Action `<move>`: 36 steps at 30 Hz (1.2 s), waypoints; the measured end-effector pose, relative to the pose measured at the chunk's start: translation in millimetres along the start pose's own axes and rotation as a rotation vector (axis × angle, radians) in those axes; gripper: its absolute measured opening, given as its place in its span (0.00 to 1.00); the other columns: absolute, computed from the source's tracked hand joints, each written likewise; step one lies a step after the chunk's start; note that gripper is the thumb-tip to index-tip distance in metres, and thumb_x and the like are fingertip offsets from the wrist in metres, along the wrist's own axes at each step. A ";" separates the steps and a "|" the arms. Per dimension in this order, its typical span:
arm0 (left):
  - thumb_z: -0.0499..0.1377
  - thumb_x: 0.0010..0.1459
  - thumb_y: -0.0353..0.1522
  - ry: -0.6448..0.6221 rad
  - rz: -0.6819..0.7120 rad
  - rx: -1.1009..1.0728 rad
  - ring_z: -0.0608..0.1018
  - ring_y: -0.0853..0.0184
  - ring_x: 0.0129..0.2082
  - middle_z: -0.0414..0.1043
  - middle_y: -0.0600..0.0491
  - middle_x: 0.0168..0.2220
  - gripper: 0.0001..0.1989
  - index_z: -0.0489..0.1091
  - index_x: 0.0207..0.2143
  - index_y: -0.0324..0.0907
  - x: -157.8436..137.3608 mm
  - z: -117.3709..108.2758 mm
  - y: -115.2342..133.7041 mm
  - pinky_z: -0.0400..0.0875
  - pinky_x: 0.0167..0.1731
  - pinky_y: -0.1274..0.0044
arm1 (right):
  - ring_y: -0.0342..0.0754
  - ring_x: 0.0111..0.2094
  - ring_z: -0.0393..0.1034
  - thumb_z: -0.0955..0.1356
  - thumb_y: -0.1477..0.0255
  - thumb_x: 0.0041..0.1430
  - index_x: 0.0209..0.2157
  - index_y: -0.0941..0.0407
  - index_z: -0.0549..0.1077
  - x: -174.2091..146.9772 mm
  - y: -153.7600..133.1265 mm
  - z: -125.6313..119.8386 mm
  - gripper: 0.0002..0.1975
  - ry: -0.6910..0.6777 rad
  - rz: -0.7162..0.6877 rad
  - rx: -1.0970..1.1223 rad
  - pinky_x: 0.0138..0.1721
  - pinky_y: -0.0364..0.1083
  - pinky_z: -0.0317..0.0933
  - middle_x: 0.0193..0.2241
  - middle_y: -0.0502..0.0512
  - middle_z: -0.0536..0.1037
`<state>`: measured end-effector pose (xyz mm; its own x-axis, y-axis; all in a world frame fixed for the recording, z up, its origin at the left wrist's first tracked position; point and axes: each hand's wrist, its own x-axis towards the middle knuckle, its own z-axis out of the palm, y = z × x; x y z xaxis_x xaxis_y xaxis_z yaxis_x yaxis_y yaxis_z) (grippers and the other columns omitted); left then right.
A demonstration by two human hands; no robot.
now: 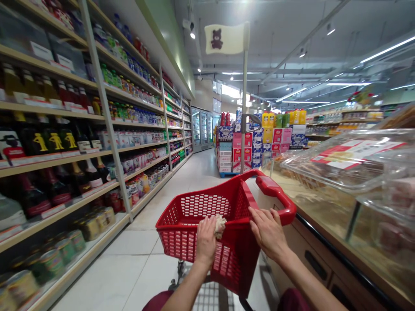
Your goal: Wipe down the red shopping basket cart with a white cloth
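A red plastic shopping cart basket (207,216) stands in the near middle of a supermarket aisle, tilted to the right, with its thick red handle (279,198) at the right end. The left hand (205,237) rests on the near rim of the basket, its fingers (207,222) closed around a crumpled pale cloth (220,225) pressed against that rim. The right hand (267,231) lies just beside it on the same rim, close under the handle, fingers (259,216) spread flat and open, holding nothing. A thin pole (244,112) rises from the far side of the basket and carries a small pale flag (225,39) with a bear figure. On the left, long shelves (58,160) run into the distance, filled with bottles and tins. On the right, near the basket, a display counter holds clear plastic covers (350,164) over baked goods. Far ahead, stacked cartons (246,147) with bottles on top stand on the pale tiled floor (129,259).
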<state>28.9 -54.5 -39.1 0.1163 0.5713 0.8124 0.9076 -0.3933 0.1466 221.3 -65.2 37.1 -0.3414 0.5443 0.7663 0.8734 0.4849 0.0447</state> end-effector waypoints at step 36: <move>0.45 0.55 0.26 0.032 -0.001 0.086 0.60 0.65 0.55 0.66 0.51 0.51 0.21 0.59 0.52 0.44 -62.0 -55.1 -130.4 0.61 0.52 0.63 | 0.49 0.39 0.65 0.58 0.68 0.59 0.38 0.53 0.72 -13.0 26.5 7.6 0.14 0.070 -0.100 -0.091 0.48 0.52 0.44 0.36 0.51 0.76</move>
<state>-118.9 -78.4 -77.6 0.1032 0.5478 0.8302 0.9392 -0.3284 0.1000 246.2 -54.2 23.4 -0.4059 0.4459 0.7978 0.8651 0.4688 0.1781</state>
